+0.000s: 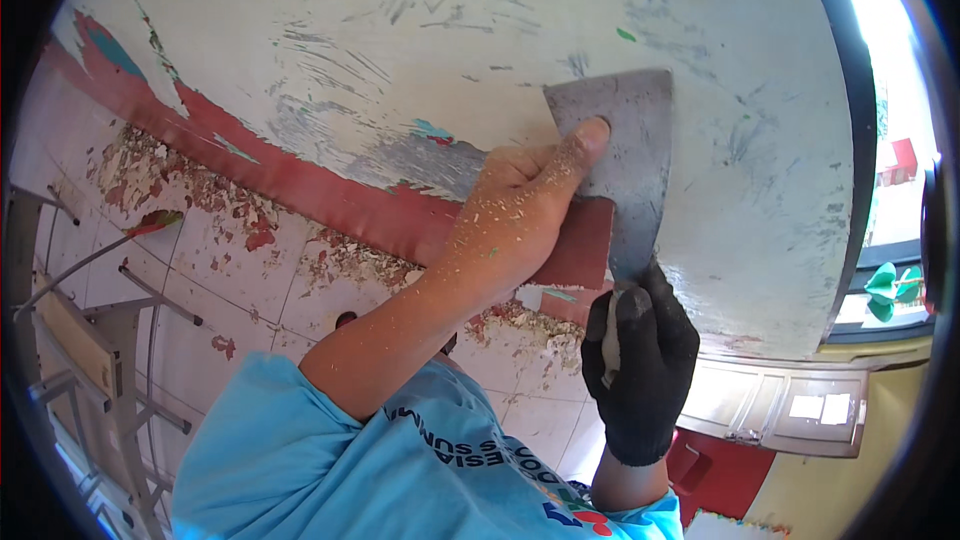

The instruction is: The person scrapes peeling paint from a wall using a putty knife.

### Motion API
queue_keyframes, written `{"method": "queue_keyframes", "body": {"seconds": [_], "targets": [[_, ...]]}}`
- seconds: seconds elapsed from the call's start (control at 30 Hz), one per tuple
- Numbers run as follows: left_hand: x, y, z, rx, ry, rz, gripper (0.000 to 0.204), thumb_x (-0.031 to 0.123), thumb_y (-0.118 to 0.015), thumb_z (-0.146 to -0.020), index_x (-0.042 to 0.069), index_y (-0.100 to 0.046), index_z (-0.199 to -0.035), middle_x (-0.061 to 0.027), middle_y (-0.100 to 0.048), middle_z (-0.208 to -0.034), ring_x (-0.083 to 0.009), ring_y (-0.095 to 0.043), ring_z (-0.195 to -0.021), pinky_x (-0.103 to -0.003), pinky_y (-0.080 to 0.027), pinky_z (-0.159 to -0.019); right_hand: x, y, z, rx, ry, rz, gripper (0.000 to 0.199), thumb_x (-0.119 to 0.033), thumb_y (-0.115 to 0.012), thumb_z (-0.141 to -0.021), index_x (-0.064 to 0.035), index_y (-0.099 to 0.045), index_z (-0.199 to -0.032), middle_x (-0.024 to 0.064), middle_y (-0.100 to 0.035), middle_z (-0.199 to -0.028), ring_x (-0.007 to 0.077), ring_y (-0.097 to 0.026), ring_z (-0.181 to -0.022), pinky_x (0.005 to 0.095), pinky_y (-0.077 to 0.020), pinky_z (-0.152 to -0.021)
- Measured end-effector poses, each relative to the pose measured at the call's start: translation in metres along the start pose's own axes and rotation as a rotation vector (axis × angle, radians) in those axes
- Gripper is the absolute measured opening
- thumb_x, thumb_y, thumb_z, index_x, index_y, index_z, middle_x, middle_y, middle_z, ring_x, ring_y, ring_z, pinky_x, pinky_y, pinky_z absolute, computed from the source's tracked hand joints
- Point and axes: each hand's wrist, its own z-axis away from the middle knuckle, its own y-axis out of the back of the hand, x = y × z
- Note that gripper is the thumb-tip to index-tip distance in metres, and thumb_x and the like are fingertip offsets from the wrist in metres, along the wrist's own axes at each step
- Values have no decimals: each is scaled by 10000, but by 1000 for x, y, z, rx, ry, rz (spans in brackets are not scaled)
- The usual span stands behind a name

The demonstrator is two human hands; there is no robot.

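A wide putty knife with a worn grey metal blade lies against a pale, scratched wall surface. My right hand, in a black glove, is wrapped round its light handle. My bare left hand is closed at the blade's left edge, thumb pressed on the metal and fingers curled, partly hidden. Pale flakes speckle the left hand and forearm. Beside the blade, under this hand, shows a straight-edged dark red piece; whether it is loose or part of the wall, I cannot tell.
A red painted band runs along the surface's lower edge, chipped in places. Paint flakes litter the white floor tiles. Metal-legged furniture stands at the left. A window and a pale panelled cabinet are at the right.
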Motion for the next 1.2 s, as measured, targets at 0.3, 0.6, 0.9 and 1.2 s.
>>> {"method": "queue_keyframes", "body": {"seconds": [0.3,0.6,0.9,1.2], "targets": [[23,-17,2,53,-29,35,494,489,-510,-845,45,-569,-637,11,-477,-590,-80,-408,-564,-252,-374,-539,-29,13,-5,-4,113,237,201,-38,-462,-856,66,-517,-1018,93,-549,-717,135,-505,-562,232,-425,-516],[28,-20,2,110,-27,184,470,481,-514,-846,50,-546,-662,26,-490,-646,-67,-422,-616,-236,-387,-574,-44,7,-12,-56,71,218,329,-133,-409,-896,94,-475,-1125,-7,-466,-594,25,-386,-421,160,-314,-385],[29,-9,-4,109,-125,186,411,485,-542,-821,81,-575,-755,2,-533,-646,-62,-470,-467,-195,-367,-421,-38,-2,-14,-21,63,45,313,-128,-468,-882,55,-500,-1134,-24,-457,-573,20,-374,-415,160,-294,-363],[-5,50,-6,-13,13,212,324,387,-470,-888,77,-533,-815,-18,-527,-568,-83,-359,-335,-210,-234,-287,21,-1,-26,-258,171,83,334,-207,-498,-862,-11,-532,-1132,46,-530,-663,78,-465,-584,241,-395,-549]]}}
